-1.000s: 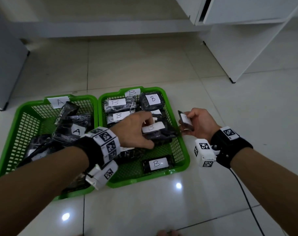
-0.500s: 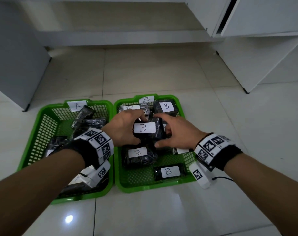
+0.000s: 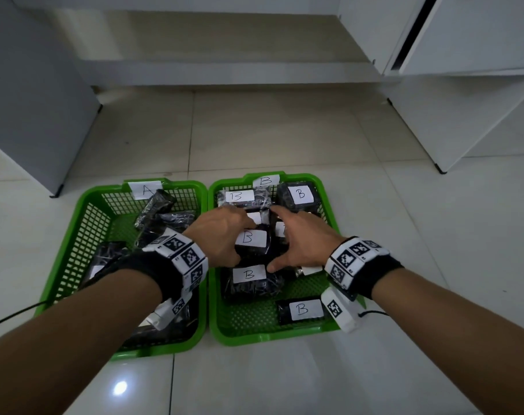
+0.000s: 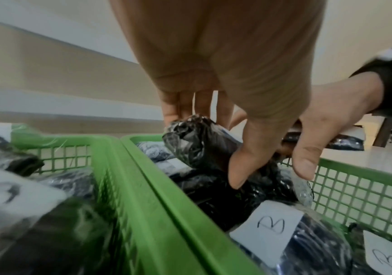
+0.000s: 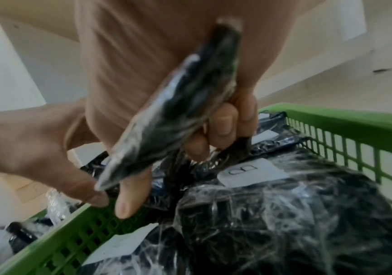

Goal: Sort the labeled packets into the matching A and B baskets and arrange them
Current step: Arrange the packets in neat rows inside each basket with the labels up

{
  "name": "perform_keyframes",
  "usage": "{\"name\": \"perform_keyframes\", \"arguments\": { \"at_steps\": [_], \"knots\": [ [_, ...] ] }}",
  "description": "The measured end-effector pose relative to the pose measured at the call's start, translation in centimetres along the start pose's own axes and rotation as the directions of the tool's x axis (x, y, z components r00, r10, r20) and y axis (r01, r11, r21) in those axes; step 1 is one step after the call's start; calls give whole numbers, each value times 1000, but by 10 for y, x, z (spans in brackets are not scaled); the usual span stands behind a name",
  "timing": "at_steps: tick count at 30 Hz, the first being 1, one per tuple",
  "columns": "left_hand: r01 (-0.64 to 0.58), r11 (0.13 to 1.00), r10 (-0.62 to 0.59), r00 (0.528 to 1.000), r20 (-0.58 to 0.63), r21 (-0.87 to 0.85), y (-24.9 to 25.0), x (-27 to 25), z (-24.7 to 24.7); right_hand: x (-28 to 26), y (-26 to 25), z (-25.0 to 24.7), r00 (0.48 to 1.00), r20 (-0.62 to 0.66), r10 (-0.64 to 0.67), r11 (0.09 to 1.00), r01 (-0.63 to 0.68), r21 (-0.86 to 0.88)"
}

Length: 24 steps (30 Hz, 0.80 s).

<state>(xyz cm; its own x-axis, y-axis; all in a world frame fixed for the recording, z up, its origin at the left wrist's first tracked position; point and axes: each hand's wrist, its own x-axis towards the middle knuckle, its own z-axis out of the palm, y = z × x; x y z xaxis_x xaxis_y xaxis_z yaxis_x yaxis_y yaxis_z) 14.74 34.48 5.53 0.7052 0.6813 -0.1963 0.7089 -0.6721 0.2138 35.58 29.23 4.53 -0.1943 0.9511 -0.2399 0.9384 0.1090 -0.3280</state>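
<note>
Two green baskets sit side by side on the floor: basket A (image 3: 84,211) on the left, basket B (image 3: 323,187) on the right. Both hold black wrapped packets with white labels. My left hand (image 3: 224,235) grips a black packet labelled B (image 3: 251,239) above the middle of basket B, fingers and thumb round it (image 4: 197,141). My right hand (image 3: 296,238) touches that packet's right side. It keeps a thin black packet (image 5: 178,111) clamped in its palm by curled fingers. Other B packets (image 3: 250,275) lie beneath and around.
Basket A holds several black packets (image 3: 155,211), partly hidden by my left forearm. A white cabinet (image 3: 434,130) stands to the right, a grey one (image 3: 30,115) to the left, a low step (image 3: 224,76) behind. A black cable (image 3: 9,319) trails left on the tiles.
One second ago my right hand held the thin packet beside basket B's right rim. It has moved left into the basket, against the B packet my left hand grips.
</note>
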Motion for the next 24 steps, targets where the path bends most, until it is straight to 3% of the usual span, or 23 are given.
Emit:
{"name": "perform_keyframes", "arguments": {
  "at_steps": [4, 7, 15, 19, 24],
  "knots": [
    [29, 994, -37, 997, 71, 103, 0, 6, -7, -5, 21, 6, 997, 15, 80, 996, -81, 39],
    [44, 992, -57, 992, 111, 116, 1, 10, -2, -4, 32, 10, 995, 5, 102, 982, -102, 161],
    [8, 992, -30, 983, 183, 123, 3, 15, 14, -1, 52, 11, 990, -17, 143, 959, -134, 251],
    [-13, 979, -34, 973, 226, 203, 9, 23, 9, 1, 54, 15, 991, -14, 134, 962, -127, 241],
    [-16, 989, -25, 960, 278, 145, 4, 34, 3, 2, 54, 15, 992, -11, 125, 965, -119, 232]
  ]
}}
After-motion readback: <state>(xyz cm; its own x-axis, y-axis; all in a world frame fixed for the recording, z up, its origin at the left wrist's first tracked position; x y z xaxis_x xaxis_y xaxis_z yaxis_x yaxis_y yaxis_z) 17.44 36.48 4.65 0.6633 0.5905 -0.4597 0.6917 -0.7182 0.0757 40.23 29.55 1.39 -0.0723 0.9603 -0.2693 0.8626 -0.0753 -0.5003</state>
